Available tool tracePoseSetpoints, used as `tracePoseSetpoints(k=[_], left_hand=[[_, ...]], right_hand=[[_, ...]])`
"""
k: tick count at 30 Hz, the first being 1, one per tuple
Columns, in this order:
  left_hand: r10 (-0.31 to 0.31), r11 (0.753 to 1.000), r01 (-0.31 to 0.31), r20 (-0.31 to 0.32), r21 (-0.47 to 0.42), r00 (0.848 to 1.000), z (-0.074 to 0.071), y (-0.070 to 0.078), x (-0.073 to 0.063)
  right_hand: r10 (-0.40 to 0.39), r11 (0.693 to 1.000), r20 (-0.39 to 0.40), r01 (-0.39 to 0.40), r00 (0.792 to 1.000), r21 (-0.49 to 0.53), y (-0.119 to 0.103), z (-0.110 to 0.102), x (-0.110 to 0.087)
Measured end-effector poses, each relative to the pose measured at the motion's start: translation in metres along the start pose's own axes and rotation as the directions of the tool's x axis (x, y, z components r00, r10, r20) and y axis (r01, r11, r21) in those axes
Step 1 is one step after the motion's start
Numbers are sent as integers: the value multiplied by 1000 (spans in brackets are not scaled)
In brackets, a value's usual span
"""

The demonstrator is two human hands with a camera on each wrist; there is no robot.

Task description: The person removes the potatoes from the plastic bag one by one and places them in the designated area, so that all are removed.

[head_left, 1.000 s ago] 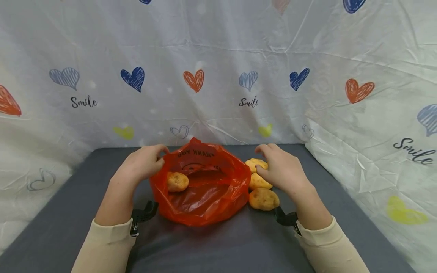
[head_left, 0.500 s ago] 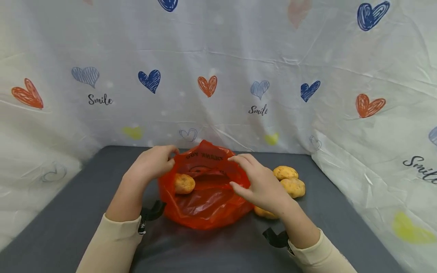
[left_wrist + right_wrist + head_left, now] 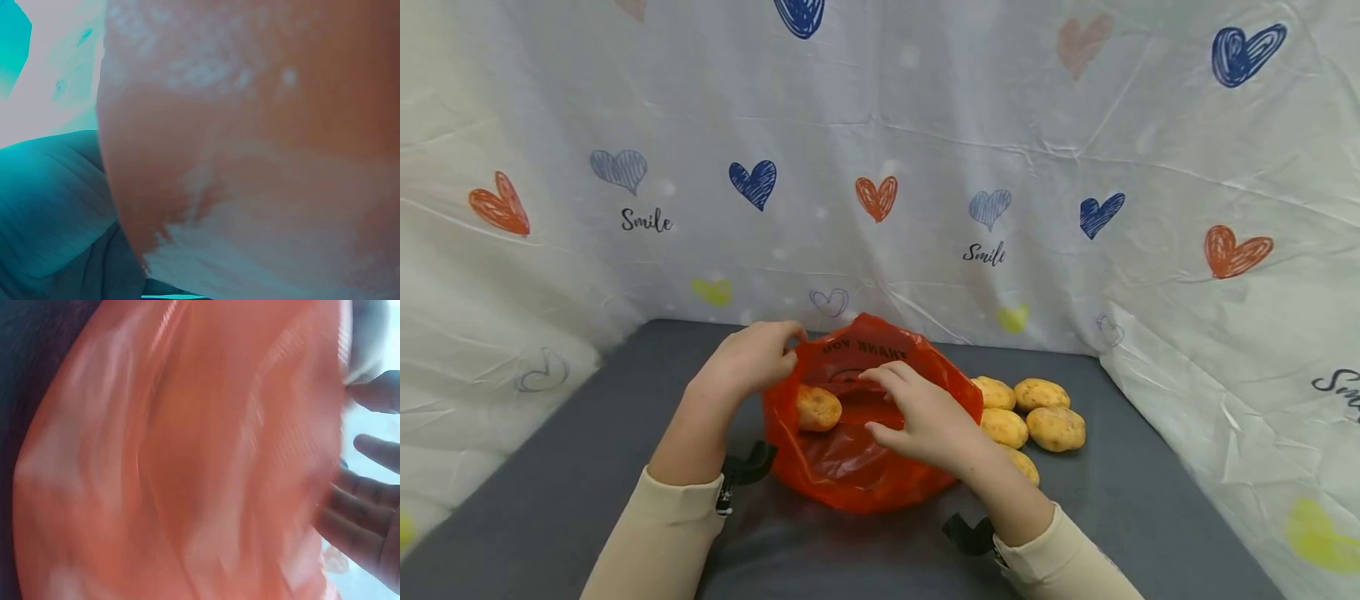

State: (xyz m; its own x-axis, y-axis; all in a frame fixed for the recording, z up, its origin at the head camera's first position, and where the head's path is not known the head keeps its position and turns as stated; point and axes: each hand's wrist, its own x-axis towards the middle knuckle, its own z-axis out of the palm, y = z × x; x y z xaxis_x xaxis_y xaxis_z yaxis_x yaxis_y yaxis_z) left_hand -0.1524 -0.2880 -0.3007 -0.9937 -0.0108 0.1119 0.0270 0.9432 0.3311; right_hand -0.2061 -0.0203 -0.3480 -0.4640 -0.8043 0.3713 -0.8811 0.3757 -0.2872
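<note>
A red plastic bag point(image 3: 857, 487) with dark printing stands on the dark table, its mouth spread wide. One potato point(image 3: 818, 408) shows inside at the left. At the bag's left rim, my left hand point(image 3: 748, 362) grips the plastic between curled fingers and thumb. My right hand point(image 3: 928, 421) hovers over the right side of the mouth, fingers spread and holding nothing. The bag's side point(image 3: 250, 156) fills most of the left wrist view. In the right wrist view, the fingers of my right hand point(image 3: 362, 506) reach past the blurred rim of the bag.
Several potatoes point(image 3: 1056, 429) lie grouped right of the bag, some partly hidden by it and by my right forearm. A pale curtain point(image 3: 917, 242) printed with hearts hangs behind the table point(image 3: 1120, 500). Each wrist carries a black camera mount point(image 3: 967, 533).
My right hand has moved left from beside the potatoes to over the bag's mouth, uncovering more potatoes. My left hand stays at the rim. The head view has shifted, so the scene sits farther right.
</note>
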Motion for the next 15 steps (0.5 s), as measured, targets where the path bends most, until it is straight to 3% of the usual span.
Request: tracePoseSetpoints(k=[6, 15], left_hand=[[4, 1000, -4, -7, -7, 1000, 0, 0, -1], [-5, 1000, 5, -24, -13, 1000, -2, 5, -4]], right_hand=[[11, 1000, 84, -11, 996, -6, -11, 18, 21], [110, 994, 162, -104, 981, -45, -19, 45, 46]])
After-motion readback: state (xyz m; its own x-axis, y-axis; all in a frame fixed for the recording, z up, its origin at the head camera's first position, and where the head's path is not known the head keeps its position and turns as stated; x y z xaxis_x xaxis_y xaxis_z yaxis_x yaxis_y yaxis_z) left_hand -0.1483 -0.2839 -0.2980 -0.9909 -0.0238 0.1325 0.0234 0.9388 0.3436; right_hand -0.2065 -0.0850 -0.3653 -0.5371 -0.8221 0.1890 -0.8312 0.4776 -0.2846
